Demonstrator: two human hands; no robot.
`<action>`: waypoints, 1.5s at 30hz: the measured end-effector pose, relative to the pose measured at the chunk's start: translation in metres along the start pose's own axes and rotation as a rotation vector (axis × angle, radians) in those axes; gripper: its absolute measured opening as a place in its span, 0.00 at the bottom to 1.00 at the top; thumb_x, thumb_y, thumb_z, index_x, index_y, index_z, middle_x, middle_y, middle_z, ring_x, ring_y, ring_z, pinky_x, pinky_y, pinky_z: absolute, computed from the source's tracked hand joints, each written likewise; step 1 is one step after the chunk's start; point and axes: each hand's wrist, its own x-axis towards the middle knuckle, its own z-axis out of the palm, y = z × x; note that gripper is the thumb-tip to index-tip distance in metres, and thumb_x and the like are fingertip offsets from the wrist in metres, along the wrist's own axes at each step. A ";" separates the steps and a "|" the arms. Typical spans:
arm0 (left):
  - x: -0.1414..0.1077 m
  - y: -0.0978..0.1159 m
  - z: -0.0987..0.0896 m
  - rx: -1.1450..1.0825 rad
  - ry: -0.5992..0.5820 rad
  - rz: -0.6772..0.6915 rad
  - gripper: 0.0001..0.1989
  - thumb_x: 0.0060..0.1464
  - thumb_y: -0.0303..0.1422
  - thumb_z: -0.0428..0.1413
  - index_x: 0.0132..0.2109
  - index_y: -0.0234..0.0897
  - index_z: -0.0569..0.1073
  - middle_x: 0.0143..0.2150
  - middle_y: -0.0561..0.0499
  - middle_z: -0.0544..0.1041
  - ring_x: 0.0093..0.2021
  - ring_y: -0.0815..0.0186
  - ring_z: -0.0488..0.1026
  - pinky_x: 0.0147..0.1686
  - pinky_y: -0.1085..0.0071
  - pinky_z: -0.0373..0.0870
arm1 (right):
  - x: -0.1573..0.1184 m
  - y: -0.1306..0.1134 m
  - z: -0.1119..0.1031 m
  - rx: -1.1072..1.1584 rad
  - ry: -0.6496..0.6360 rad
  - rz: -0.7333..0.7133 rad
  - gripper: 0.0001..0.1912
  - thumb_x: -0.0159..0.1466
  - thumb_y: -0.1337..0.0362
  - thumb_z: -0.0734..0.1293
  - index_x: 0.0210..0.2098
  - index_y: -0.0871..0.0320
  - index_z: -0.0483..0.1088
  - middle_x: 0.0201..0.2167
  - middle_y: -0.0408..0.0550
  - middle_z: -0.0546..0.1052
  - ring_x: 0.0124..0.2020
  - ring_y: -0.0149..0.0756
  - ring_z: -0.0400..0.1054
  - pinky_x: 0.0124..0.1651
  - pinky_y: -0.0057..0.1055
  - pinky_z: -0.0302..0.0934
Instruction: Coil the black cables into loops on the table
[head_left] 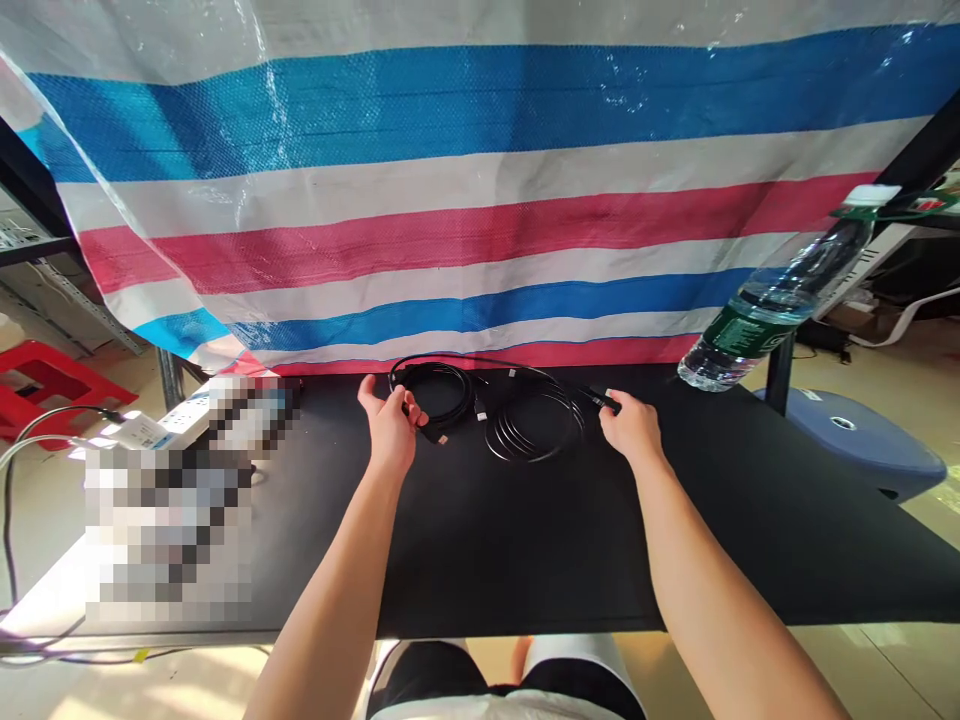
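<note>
Two coils of thin black cable lie side by side on the black tabletop [517, 560]: a smaller left coil [463, 400] and a larger right coil [576, 425]. My left hand [392, 425] is at the left coil, its fingers curled round black cable and the thumb raised. Just below those fingers a black USB plug [436, 437] sticks out. My right hand [631, 425] pinches a black cable end [606, 402] to the right of the larger coil. One strand arches along the back between both hands. Another USB plug [481, 408] rests between the coils.
A water bottle [750, 325] with a green label stands at the back right. On the left is a white power strip [191, 415] with a plugged-in charger [141, 430], beside a blurred-out patch. Striped plastic sheeting [480, 220] hangs behind. A blue stool [862, 440] stands beyond the right edge.
</note>
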 end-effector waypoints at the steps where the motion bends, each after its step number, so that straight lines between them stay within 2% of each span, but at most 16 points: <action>1: 0.003 0.000 -0.003 0.040 0.004 0.056 0.17 0.45 0.32 0.56 0.44 0.43 0.64 0.20 0.63 0.65 0.16 0.75 0.59 0.20 0.77 0.59 | 0.000 0.004 0.003 -0.034 -0.029 -0.010 0.07 0.48 0.70 0.67 0.27 0.55 0.74 0.29 0.54 0.79 0.35 0.49 0.72 0.39 0.42 0.65; 3: 0.008 0.000 -0.009 0.135 -0.070 0.151 0.17 0.41 0.33 0.54 0.43 0.41 0.68 0.25 0.58 0.72 0.22 0.71 0.67 0.24 0.75 0.63 | -0.002 0.008 0.006 -0.066 -0.052 -0.035 0.05 0.49 0.68 0.69 0.26 0.54 0.74 0.28 0.54 0.78 0.34 0.49 0.72 0.35 0.41 0.64; 6: 0.011 0.003 -0.019 0.290 -0.294 0.223 0.21 0.38 0.35 0.52 0.42 0.37 0.73 0.32 0.48 0.78 0.32 0.64 0.73 0.27 0.72 0.64 | -0.004 0.009 0.006 -0.072 -0.058 -0.055 0.02 0.50 0.64 0.70 0.24 0.53 0.73 0.24 0.53 0.76 0.31 0.48 0.71 0.30 0.39 0.63; 9: 0.008 0.010 -0.025 0.527 -0.410 0.272 0.25 0.37 0.35 0.54 0.47 0.37 0.75 0.33 0.48 0.80 0.32 0.62 0.73 0.27 0.71 0.63 | -0.004 0.005 0.002 -0.062 -0.086 -0.037 0.03 0.48 0.64 0.70 0.22 0.52 0.71 0.22 0.50 0.76 0.29 0.46 0.71 0.29 0.36 0.62; 11: 0.006 0.014 -0.026 0.737 -0.359 0.324 0.21 0.40 0.37 0.56 0.44 0.38 0.77 0.27 0.50 0.79 0.27 0.64 0.71 0.28 0.69 0.63 | -0.004 -0.002 -0.002 -0.058 -0.134 -0.017 0.04 0.47 0.66 0.69 0.25 0.52 0.72 0.23 0.48 0.76 0.29 0.44 0.71 0.30 0.35 0.62; 14: 0.003 0.018 -0.028 1.017 -0.187 0.433 0.12 0.47 0.40 0.55 0.35 0.40 0.79 0.17 0.54 0.70 0.22 0.65 0.67 0.29 0.69 0.60 | -0.004 -0.013 -0.008 -0.096 -0.271 0.031 0.07 0.46 0.68 0.68 0.26 0.51 0.73 0.23 0.46 0.76 0.29 0.44 0.72 0.31 0.35 0.61; 16: 0.003 0.021 -0.030 1.136 -0.064 0.483 0.11 0.49 0.40 0.55 0.31 0.42 0.79 0.15 0.54 0.66 0.21 0.64 0.66 0.28 0.69 0.57 | -0.003 -0.017 -0.012 -0.123 -0.339 0.070 0.05 0.46 0.68 0.68 0.21 0.51 0.70 0.20 0.46 0.74 0.28 0.45 0.71 0.29 0.35 0.59; 19: 0.005 0.025 -0.033 1.193 0.095 0.515 0.09 0.48 0.40 0.57 0.28 0.43 0.78 0.17 0.53 0.65 0.24 0.61 0.65 0.27 0.69 0.56 | -0.001 -0.017 -0.016 -0.036 -0.329 0.128 0.10 0.43 0.72 0.65 0.12 0.52 0.62 0.14 0.45 0.69 0.23 0.42 0.68 0.26 0.33 0.55; 22: 0.008 0.027 -0.033 1.059 0.145 0.586 0.08 0.45 0.38 0.59 0.24 0.42 0.73 0.22 0.51 0.67 0.29 0.60 0.67 0.28 0.69 0.59 | 0.001 -0.017 -0.018 0.302 -0.234 0.284 0.09 0.42 0.73 0.63 0.13 0.53 0.60 0.12 0.41 0.67 0.15 0.34 0.62 0.20 0.29 0.51; 25: 0.013 0.027 -0.033 0.746 0.077 0.463 0.11 0.47 0.38 0.57 0.23 0.40 0.66 0.20 0.54 0.66 0.24 0.65 0.65 0.25 0.72 0.59 | 0.001 -0.021 -0.022 0.770 -0.160 0.410 0.08 0.39 0.71 0.62 0.15 0.54 0.57 0.13 0.39 0.67 0.11 0.27 0.54 0.16 0.25 0.47; 28: 0.018 0.029 -0.036 0.341 0.108 0.331 0.15 0.51 0.43 0.54 0.25 0.41 0.59 0.14 0.61 0.57 0.15 0.72 0.54 0.17 0.76 0.50 | 0.000 -0.024 -0.031 1.148 -0.131 0.379 0.11 0.38 0.68 0.63 0.15 0.55 0.52 0.12 0.37 0.63 0.12 0.26 0.52 0.16 0.24 0.48; 31: 0.024 0.036 -0.045 0.045 0.243 0.380 0.18 0.53 0.44 0.51 0.25 0.42 0.53 0.14 0.64 0.49 0.12 0.75 0.46 0.15 0.76 0.42 | 0.000 -0.023 -0.041 1.385 -0.071 0.355 0.16 0.44 0.59 0.63 0.16 0.55 0.47 0.12 0.37 0.58 0.14 0.27 0.52 0.17 0.26 0.51; 35: 0.029 0.044 -0.055 -0.104 0.417 0.481 0.17 0.57 0.42 0.45 0.26 0.42 0.47 0.15 0.64 0.44 0.12 0.76 0.42 0.15 0.75 0.39 | 0.001 -0.015 -0.050 1.527 0.053 0.358 0.23 0.55 0.46 0.54 0.17 0.55 0.41 0.13 0.36 0.46 0.15 0.27 0.47 0.18 0.26 0.51; 40: 0.034 0.047 -0.061 -0.164 0.660 0.476 0.13 0.56 0.33 0.41 0.25 0.41 0.47 0.15 0.63 0.43 0.12 0.75 0.42 0.16 0.73 0.39 | 0.009 0.003 -0.056 1.606 0.251 0.445 0.26 0.62 0.45 0.40 0.17 0.57 0.37 0.14 0.37 0.38 0.14 0.28 0.41 0.18 0.27 0.48; 42: 0.038 0.047 -0.066 -0.148 0.663 0.468 0.14 0.56 0.34 0.41 0.25 0.41 0.45 0.15 0.63 0.41 0.12 0.74 0.42 0.16 0.73 0.39 | 0.012 0.011 -0.058 1.622 0.319 0.485 0.27 0.62 0.45 0.35 0.16 0.57 0.35 0.15 0.38 0.37 0.14 0.28 0.39 0.18 0.27 0.48; 45: 0.043 0.047 -0.075 -0.100 0.547 0.481 0.18 0.56 0.41 0.43 0.25 0.41 0.43 0.14 0.63 0.39 0.12 0.75 0.41 0.16 0.73 0.38 | 0.013 0.013 -0.061 1.622 0.341 0.493 0.28 0.62 0.45 0.31 0.16 0.58 0.34 0.14 0.38 0.36 0.14 0.29 0.38 0.17 0.27 0.46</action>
